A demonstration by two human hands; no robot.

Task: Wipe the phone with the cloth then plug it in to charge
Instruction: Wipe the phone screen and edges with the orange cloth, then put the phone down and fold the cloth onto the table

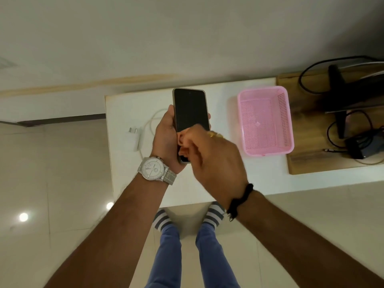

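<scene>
A black phone [190, 110] with a dark screen is held upright above the white table, screen toward me. My left hand [166, 138] grips its lower left edge; a silver watch sits on that wrist. My right hand [209, 156] is closed on a small peach cloth [182, 140] pressed against the lower part of the screen. Only a bit of the cloth shows between the fingers. A white charger plug [135, 140] lies on the table to the left, its white cable [153, 119] curling behind my left hand.
The white table [218, 179] is narrow, its left edge near the charger. A pink plastic basket [266, 121] stands at the right. Beyond it a wooden board [307, 163] carries a monitor stand, black cables and a black adapter [357, 148].
</scene>
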